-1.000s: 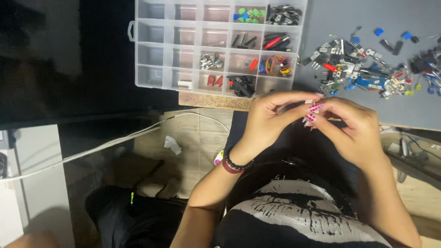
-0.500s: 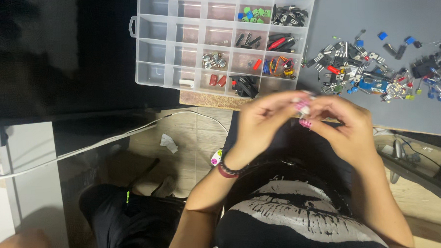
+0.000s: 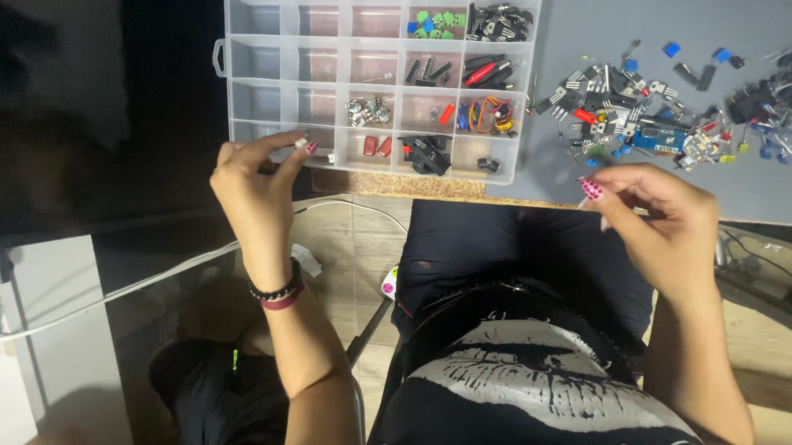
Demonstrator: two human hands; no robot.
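Observation:
A clear plastic organizer box (image 3: 260,96) with many compartments lies on the grey table; several compartments hold small electronic parts. My left hand (image 3: 254,188) reaches over its front-left compartment, thumb and fingertips pinched on a tiny pale component (image 3: 299,143). A dark and red bracelet sits on that wrist. My right hand (image 3: 655,213) hovers at the table's front edge, fingers loosely curled and apart, with nothing visible in them. It is just below a loose pile of electronic components (image 3: 638,109).
The grey table top (image 3: 582,14) ends in a wood-coloured edge (image 3: 430,188) near my lap. A white cable (image 3: 152,279) runs across the floor at left. A dark bag (image 3: 200,396) lies on the floor by my legs.
My hands, joined together over my lap before, have parted. The left hand moved left and up to the box's front-left compartment; the right hand stayed near the table edge.

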